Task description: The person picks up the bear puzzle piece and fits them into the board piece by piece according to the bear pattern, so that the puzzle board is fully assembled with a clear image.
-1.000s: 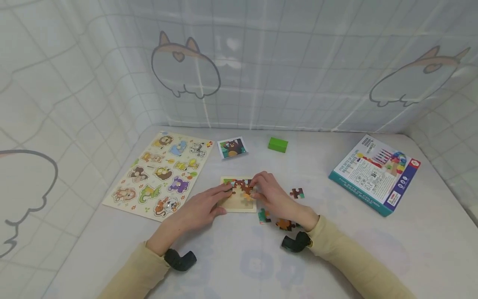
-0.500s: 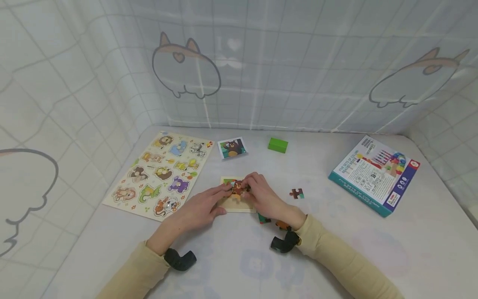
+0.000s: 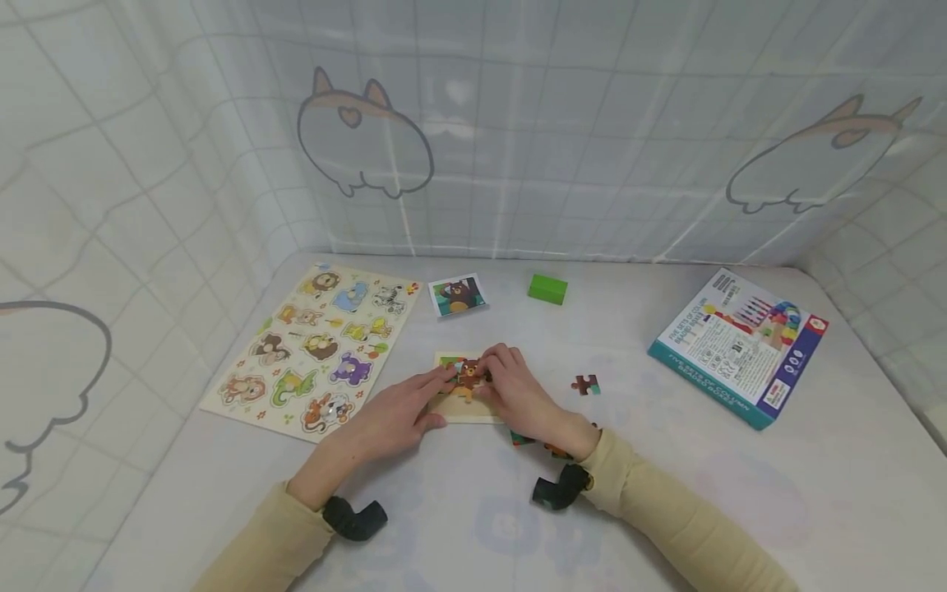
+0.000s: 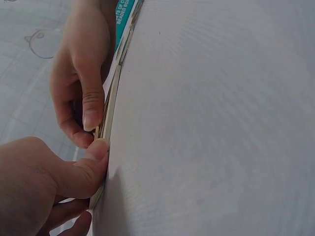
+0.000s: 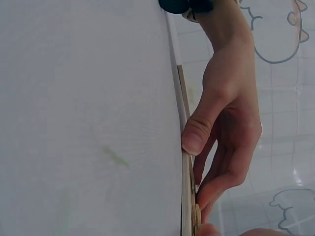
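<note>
A small wooden puzzle board (image 3: 473, 415) lies flat in the middle of the table, its upper part filled with bear jigsaw pieces (image 3: 468, 370). My left hand (image 3: 395, 415) rests on the board's left side with fingers extended, the thumb by its near-left corner. The fingers and thumb of my right hand (image 3: 518, 395) pinch a jigsaw piece over the right half, close to the left fingertips; the hand mostly hides that piece. In the left wrist view the right hand (image 4: 86, 69) is bent above the board's edge. Loose pieces (image 3: 521, 438) lie partly under the right wrist.
Another loose puzzle piece (image 3: 585, 385) lies right of the board. Behind it are a bear picture card (image 3: 458, 296) and a green block (image 3: 547, 289). An animal puzzle board (image 3: 314, 349) occupies the left, a flat toy box (image 3: 740, 345) the right. A tiled-pattern curtain (image 3: 555, 148) surrounds the table.
My right hand has moved left across the board with the piece, close to the left fingertips, and stays there over the last half second. The left hand keeps its place.
</note>
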`<state>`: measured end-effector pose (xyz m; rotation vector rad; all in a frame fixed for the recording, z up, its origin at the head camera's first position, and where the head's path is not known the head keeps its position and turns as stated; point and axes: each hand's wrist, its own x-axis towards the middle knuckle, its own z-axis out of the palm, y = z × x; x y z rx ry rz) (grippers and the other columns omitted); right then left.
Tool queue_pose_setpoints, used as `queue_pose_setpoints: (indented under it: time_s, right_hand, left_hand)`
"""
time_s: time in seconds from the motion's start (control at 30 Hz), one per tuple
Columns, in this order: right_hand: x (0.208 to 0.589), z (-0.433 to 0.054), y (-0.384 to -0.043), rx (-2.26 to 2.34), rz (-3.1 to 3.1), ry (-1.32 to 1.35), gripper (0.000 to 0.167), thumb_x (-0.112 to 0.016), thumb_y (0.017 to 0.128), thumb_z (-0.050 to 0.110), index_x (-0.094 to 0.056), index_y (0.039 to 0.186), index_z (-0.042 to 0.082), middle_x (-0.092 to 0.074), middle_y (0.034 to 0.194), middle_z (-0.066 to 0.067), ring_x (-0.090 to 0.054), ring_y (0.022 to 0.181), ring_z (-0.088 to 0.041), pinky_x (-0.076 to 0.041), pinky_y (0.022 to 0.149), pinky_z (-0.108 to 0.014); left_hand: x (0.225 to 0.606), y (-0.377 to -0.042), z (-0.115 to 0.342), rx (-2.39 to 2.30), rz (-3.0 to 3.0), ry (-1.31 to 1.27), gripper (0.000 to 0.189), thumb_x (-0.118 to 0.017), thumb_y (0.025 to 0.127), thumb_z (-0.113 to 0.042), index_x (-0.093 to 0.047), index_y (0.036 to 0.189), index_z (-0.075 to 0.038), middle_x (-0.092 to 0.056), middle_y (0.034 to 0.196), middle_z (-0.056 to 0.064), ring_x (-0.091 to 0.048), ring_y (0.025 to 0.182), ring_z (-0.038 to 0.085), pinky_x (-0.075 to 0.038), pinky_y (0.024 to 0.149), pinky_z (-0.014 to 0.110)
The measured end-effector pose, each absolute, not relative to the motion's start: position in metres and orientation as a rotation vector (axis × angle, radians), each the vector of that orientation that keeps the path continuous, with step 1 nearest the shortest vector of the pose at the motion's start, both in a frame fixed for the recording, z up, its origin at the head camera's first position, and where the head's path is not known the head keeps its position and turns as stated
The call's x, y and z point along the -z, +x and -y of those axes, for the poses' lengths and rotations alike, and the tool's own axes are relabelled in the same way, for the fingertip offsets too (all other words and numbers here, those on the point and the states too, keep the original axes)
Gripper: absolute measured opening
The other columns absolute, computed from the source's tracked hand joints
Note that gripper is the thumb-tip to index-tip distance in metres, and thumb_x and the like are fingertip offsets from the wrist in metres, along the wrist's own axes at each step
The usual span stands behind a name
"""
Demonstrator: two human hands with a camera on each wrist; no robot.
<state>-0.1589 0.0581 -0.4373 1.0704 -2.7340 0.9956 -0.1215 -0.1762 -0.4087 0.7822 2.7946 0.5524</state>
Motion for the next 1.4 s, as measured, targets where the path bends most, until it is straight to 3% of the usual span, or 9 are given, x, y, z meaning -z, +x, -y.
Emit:
queue_pose_setpoints:
  time_s: [0.33, 0.57, 0.93, 1.23, 1.4]
  right_hand:
    - [0.4390, -0.0567, -0.1578, -0.959, 2.708, 1.052, 0.024, -0.067, 0.096, 0.015, -0.058, 0.113, 0.001, -0.049, 0.121, -0.010, -0.043, 0.106, -0.026, -0.048, 0.090, -0.037]
    - [0.4384, -0.0560, -0.1567, -0.963, 2.681, 1.071, 0.022, -0.067, 0.096, 0.014, -0.059, 0.113, 0.001, -0.050, 0.118, -0.011, -0.042, 0.103, -0.027, -0.046, 0.087, -0.037]
    - [0.4390, -0.0562, -0.1576, -0.946, 2.707, 1.060, 0.021, -0.066, 0.098, 0.017, -0.059, 0.112, 0.003, -0.049, 0.117, -0.009, -0.042, 0.103, -0.026, -0.046, 0.088, -0.038]
    - [0.4393, -0.0556, -0.1578, -0.947, 2.716, 1.052, 0.018, -0.066, 0.097, 0.016, -0.058, 0.107, 0.004, -0.049, 0.116, -0.009, -0.041, 0.103, -0.026, -0.045, 0.086, -0.038]
    - [0.4403, -0.0556, -0.1578, -0.937, 2.718, 1.056, 0.015, -0.066, 0.098, 0.016, -0.059, 0.105, 0.005, -0.049, 0.118, -0.008, -0.041, 0.103, -0.026, -0.045, 0.086, -0.037]
  left_hand:
    - [0.4101, -0.1212, 0.1764, -0.548, -2.810, 0.807, 0.067, -0.064, 0.098, -0.029, -0.034, 0.156, -0.013, -0.043, 0.155, 0.015, -0.046, 0.139, 0.033, -0.044, 0.112, 0.049]
    - [0.4093, -0.1209, 0.1771, -0.525, -2.801, 0.865, 0.053, -0.064, 0.099, -0.027, -0.049, 0.149, -0.019, -0.040, 0.158, 0.010, -0.042, 0.143, 0.030, -0.043, 0.112, 0.050]
    - [0.4103, -0.1211, 0.1770, -0.463, -2.810, 0.924, 0.049, -0.063, 0.099, -0.027, -0.053, 0.147, -0.018, -0.038, 0.160, 0.008, -0.042, 0.143, 0.031, -0.043, 0.112, 0.049]
    - [0.4091, -0.1201, 0.1743, -0.459, -2.786, 0.930, 0.054, -0.063, 0.099, -0.024, -0.047, 0.151, -0.018, -0.036, 0.161, 0.000, -0.034, 0.148, 0.031, -0.039, 0.116, 0.051]
    - [0.4097, -0.1195, 0.1743, -0.462, -2.782, 0.919, 0.055, -0.062, 0.100, -0.024, -0.045, 0.151, -0.018, -0.038, 0.160, 0.001, -0.033, 0.148, 0.031, -0.039, 0.115, 0.051]
